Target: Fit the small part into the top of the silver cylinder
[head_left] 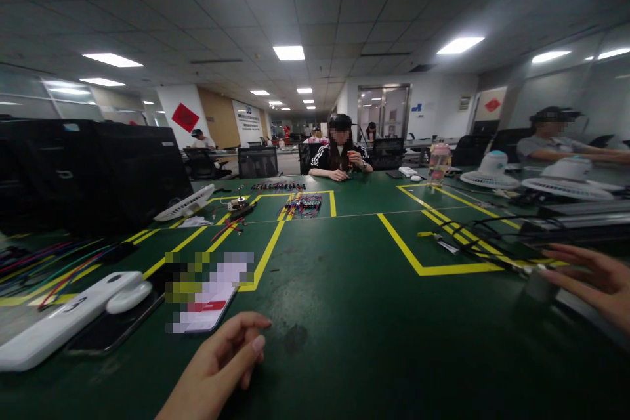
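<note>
My left hand (221, 361) is held over the near part of the green table (335, 328). Its fingers bend loosely, with a gap between thumb and index finger and nothing visible in them. Just beyond it lies a light purple phone (216, 308), its screen partly blurred out. At the right edge, my right hand (598, 279) has its fingers spread beside a grey metal cylinder (540, 285), perhaps a small motor. The fingertips are at the cylinder; whether they touch it I cannot tell. Black cables (477, 243) lie just behind.
On the left are a white device marked 3 (73, 315), a dark phone (111, 335) and a large black case (98, 177). Wired circuit boards (304, 205) lie mid-table. White fans (492, 172) and a bottle (440, 164) stand back right. A person (339, 151) sits opposite.
</note>
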The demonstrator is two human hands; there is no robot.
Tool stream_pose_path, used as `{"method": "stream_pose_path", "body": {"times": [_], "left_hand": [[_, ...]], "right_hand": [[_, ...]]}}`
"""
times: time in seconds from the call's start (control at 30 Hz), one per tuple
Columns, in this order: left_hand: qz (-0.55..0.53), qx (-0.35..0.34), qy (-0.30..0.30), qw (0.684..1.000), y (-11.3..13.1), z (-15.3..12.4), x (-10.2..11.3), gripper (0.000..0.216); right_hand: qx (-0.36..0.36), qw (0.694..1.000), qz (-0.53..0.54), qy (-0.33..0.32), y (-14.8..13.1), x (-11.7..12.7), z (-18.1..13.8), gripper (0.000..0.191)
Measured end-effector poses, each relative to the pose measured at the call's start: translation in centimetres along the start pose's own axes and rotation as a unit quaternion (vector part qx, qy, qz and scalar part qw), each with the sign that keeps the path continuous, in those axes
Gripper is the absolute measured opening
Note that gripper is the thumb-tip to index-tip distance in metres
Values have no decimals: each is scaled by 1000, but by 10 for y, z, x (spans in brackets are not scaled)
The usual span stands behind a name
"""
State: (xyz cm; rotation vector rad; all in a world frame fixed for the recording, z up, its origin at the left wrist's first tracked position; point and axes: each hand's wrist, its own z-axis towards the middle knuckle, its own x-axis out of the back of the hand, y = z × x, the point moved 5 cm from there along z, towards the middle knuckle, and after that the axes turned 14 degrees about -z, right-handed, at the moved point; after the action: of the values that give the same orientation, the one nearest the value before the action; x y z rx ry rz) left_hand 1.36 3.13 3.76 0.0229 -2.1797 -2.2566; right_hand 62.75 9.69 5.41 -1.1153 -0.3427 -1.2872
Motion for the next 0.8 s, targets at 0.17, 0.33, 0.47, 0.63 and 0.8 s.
{"method": "stream_pose_path", "body": {"times": [0.17, 0.33, 0.47, 0.63, 0.8], "left_hand": [[-10, 0, -1, 1000, 0, -1, -2, 25], [1, -4, -23, 1000, 1, 1, -7, 24], [19, 23, -14, 999, 1, 2, -3, 28], [25, 41, -8, 999, -2, 2, 3, 31], [17, 28, 1, 999, -4, 1, 5, 30]], "right_hand": [[-74, 989, -87, -98, -2, -10, -8, 62], [4, 993, -117, -22, -61, -9, -27, 57], [170, 984, 45, 3, -161, -40, -71, 50], [319, 916, 209, -127, -279, -90, -123, 41], [339, 891, 213, -213, -313, -104, -135, 39]]}}
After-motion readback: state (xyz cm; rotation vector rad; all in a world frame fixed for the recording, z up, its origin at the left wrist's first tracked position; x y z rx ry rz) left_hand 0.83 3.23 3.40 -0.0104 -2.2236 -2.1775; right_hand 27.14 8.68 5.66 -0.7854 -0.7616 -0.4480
